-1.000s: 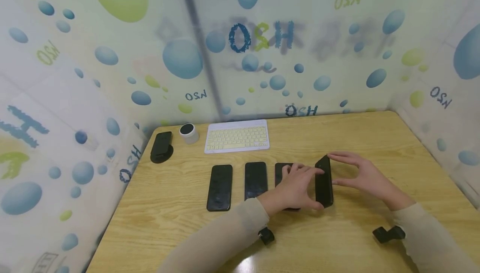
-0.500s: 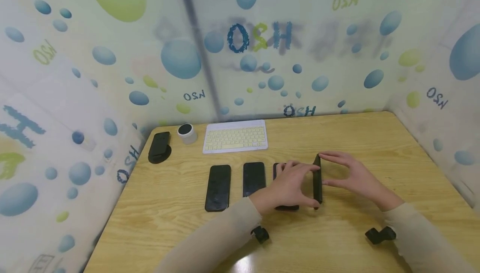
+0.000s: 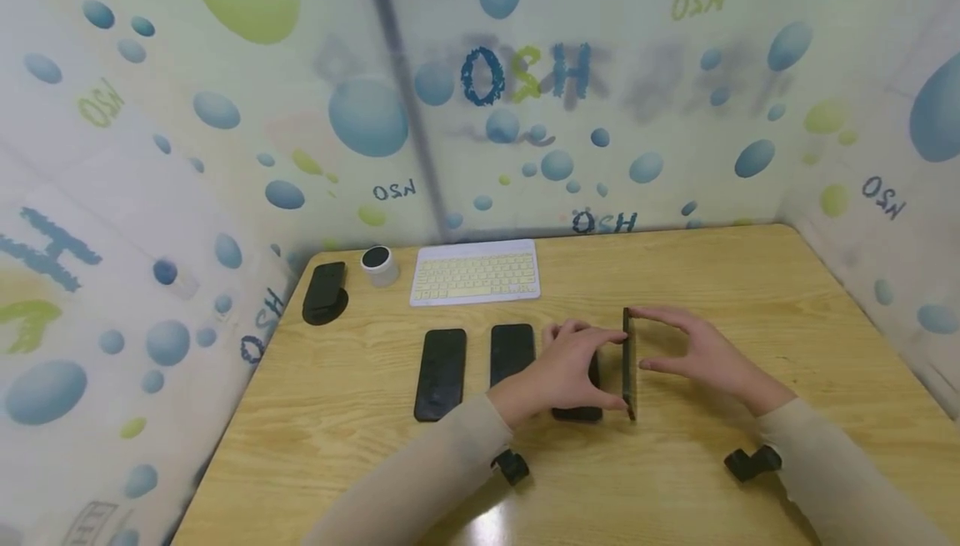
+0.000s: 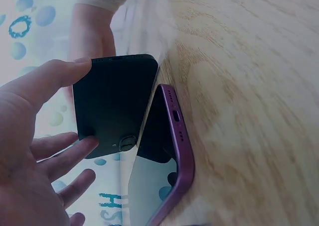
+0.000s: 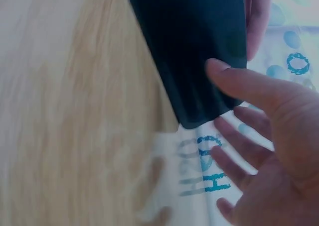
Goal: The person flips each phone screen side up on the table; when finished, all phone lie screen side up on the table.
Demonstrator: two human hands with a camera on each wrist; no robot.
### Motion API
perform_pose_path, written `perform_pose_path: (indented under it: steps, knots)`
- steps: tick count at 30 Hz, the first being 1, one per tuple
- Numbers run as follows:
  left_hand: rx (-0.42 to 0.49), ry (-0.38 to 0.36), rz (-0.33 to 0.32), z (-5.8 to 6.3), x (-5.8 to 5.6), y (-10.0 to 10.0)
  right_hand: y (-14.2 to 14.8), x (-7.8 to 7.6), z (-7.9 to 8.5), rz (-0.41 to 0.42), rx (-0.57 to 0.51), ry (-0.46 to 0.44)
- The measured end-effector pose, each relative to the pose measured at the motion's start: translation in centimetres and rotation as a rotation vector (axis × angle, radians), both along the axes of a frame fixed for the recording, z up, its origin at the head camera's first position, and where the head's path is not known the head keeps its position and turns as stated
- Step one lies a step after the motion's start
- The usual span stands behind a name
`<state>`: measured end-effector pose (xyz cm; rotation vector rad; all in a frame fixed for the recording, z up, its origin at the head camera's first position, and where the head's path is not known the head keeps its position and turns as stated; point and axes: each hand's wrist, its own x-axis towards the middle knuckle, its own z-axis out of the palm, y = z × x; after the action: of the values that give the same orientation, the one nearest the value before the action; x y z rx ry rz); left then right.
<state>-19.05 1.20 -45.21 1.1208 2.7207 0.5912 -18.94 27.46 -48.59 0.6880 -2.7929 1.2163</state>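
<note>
A dark smartphone (image 3: 629,371) stands on its long edge on the wooden table, almost edge-on in the head view. My left hand (image 3: 562,373) pinches it end to end, thumb at the near end and fingertips at the far end. Its back, with the camera bump (image 4: 127,143), faces my left palm. My right hand (image 3: 705,356) is on the screen side, fingertips at the far end and thumb close to the glass (image 5: 192,42). Below my left hand a purple-framed phone (image 4: 185,156) lies screen up, partly hidden by that hand in the head view.
Two more phones (image 3: 440,375) (image 3: 513,354) lie screen up in a row to the left. Behind are a white keyboard (image 3: 476,273), a white round device (image 3: 379,266) and a dark phone on a black stand (image 3: 326,296). Patterned walls (image 3: 315,112) border the table (image 3: 337,429).
The held phone has turned from showing its dark face at a slant to nearly edge-on, and shifted slightly left with both hands. The right thumb has come away from its face.
</note>
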Motion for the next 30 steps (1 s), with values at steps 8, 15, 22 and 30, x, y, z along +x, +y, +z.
perform_pose_path:
  steps: [8, 15, 22, 30]
  knots:
    - [-0.004, -0.029, 0.020, 0.0, -0.1, -0.4, 0.6, -0.4, -0.9, 0.016, 0.068, -0.092]
    - [-0.096, 0.040, 0.058, -0.7, 0.1, 0.0, 1.4, -0.4, -1.1, 0.008, 0.095, -0.071]
    - [-0.190, 0.097, 0.085, -1.5, 0.5, 1.7, 3.2, -0.2, -1.0, 0.002, 0.168, -0.060]
    - [-0.255, 0.093, 0.109, -2.2, 0.9, 2.9, 4.1, -0.1, -0.6, 0.026, 0.190, -0.058]
